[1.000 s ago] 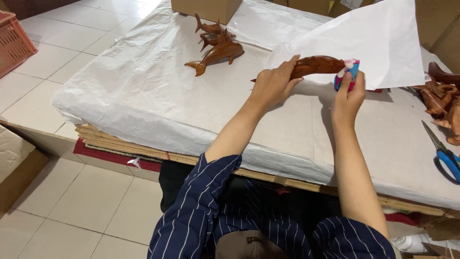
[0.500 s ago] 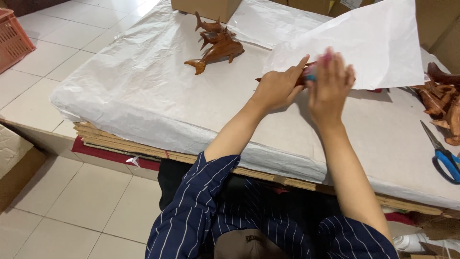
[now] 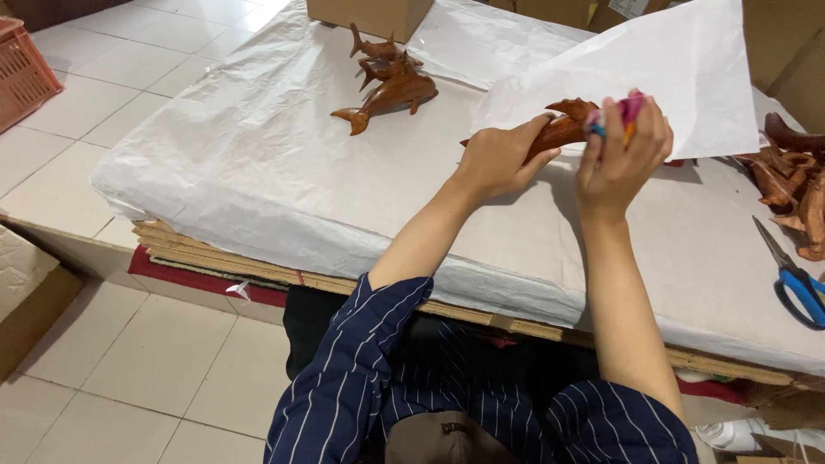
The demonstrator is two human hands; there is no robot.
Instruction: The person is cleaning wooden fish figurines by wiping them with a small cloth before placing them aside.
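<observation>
The wooden fish carving point(image 3: 559, 131) lies at about 1 o'clock on the worktop point(image 3: 258, 163), under the left hand point(image 3: 498, 159), whose fingers are pressed down along its body. The right hand point(image 3: 620, 153), which covered it half a second ago, has shifted to the head end, pinching a small pink and blue thing point(image 3: 620, 116). White paper point(image 3: 679, 77) lifts behind. 2 finished carvings point(image 3: 387, 82) sit at 11 o'clock, scissors point(image 3: 795, 279) at 3; the near edge is open.

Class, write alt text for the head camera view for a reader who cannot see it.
The left hand holds a brown carved wooden fish on a paper-covered table, while the right hand grips small pink and blue items at its front. More wooden fish lie behind, blue-handled scissors to the right.
</observation>
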